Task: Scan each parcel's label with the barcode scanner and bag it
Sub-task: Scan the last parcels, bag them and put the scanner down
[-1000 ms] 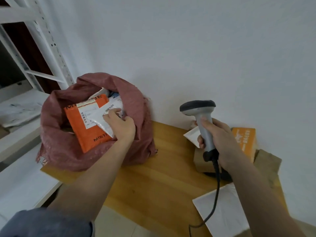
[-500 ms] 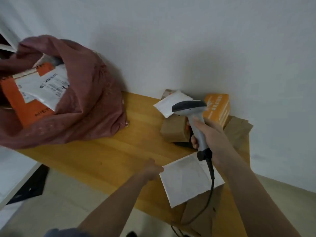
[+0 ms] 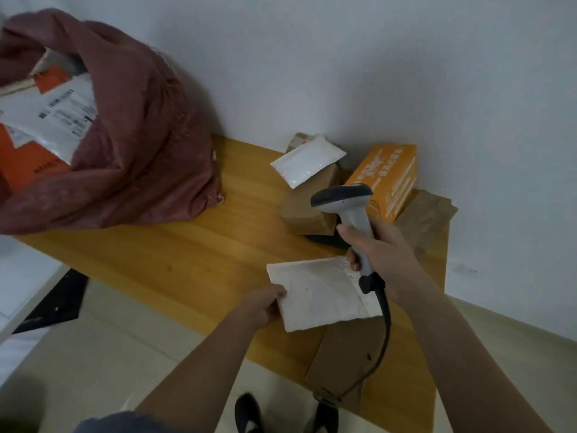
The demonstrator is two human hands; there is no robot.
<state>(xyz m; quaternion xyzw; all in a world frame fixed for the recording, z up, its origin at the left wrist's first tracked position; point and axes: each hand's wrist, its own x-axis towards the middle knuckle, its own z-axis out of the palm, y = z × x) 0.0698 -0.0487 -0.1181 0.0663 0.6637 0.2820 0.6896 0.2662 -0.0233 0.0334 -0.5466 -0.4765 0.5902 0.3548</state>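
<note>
Left hand (image 3: 265, 304) pinches left edge of white mailer (image 3: 321, 295) at table (image 3: 187, 260) front; right hand (image 3: 374, 251) clamped round scanner (image 3: 346, 207). Step: pickup. Label unseen; next probably flip, scan, bag in sack (image 3: 140, 151)

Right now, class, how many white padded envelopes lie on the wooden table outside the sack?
2. One white envelope lies at the table's near edge, its corner gripped by the left hand. The other rests atop a brown parcel near the wall. More may be hidden.
</note>
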